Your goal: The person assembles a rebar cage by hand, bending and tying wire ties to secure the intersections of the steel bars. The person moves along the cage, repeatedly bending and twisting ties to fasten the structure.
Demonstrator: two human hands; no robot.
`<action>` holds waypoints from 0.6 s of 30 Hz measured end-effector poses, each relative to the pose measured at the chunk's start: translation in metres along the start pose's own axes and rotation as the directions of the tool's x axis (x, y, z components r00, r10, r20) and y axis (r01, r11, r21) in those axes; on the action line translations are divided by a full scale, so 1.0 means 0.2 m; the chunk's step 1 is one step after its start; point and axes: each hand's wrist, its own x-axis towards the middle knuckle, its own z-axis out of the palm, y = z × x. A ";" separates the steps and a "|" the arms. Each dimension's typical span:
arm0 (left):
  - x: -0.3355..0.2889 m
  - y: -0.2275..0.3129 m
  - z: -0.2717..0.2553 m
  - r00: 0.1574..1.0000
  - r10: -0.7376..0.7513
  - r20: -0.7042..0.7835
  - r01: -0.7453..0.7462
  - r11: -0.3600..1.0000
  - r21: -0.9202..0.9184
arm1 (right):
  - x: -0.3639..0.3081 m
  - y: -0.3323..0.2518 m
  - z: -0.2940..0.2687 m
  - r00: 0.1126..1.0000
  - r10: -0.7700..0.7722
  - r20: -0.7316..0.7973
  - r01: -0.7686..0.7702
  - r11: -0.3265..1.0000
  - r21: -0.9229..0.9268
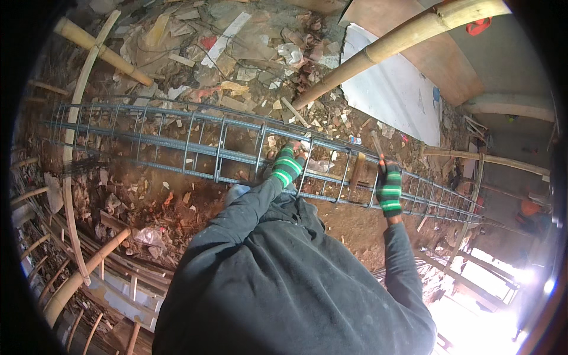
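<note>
Both gloved hands on rebar cage (177,139): left hand (288,164) clasps a bar; right hand (389,188) grips a hooked tool (376,142).

The dirt floor (177,195) is strewn with brick rubble and paper scraps (248,53); a long rebar cage (195,139) and bamboo poles (103,50) are laid across it.
</note>
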 end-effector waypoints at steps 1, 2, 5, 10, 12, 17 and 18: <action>0.01 0.00 0.02 1.000 0.004 -0.029 -0.003 0.999 0.039 | 0.11 -0.03 -0.04 0.992 -0.091 0.091 0.108 0.972 -0.207; 0.02 -0.01 0.05 0.998 0.009 -0.064 -0.003 0.997 0.082 | 0.23 -0.07 -0.06 0.958 -0.228 0.175 0.278 0.891 -0.359; 0.11 -0.02 0.16 0.961 -0.245 -0.128 0.202 0.939 -0.280 | 0.56 -0.14 -0.02 0.792 -0.474 0.386 0.609 0.668 -0.429; 0.27 -0.15 0.22 0.730 -0.626 0.272 0.624 0.451 -0.638 | 0.89 -0.15 0.15 0.567 -0.692 0.446 0.821 0.439 -0.365; 0.32 -0.20 0.25 0.715 -0.635 0.292 0.645 0.438 -0.626 | 0.98 -0.14 0.21 0.483 -0.730 0.484 0.873 0.356 -0.333; 0.32 -0.23 0.29 0.711 -0.655 0.256 0.642 0.456 -0.617 | 1.11 -0.09 0.30 0.319 -0.774 0.547 0.946 0.225 -0.233; 0.32 -0.22 0.30 0.710 -0.657 0.251 0.637 0.449 -0.626 | 1.13 -0.08 0.31 0.281 -0.800 0.531 0.957 0.193 -0.216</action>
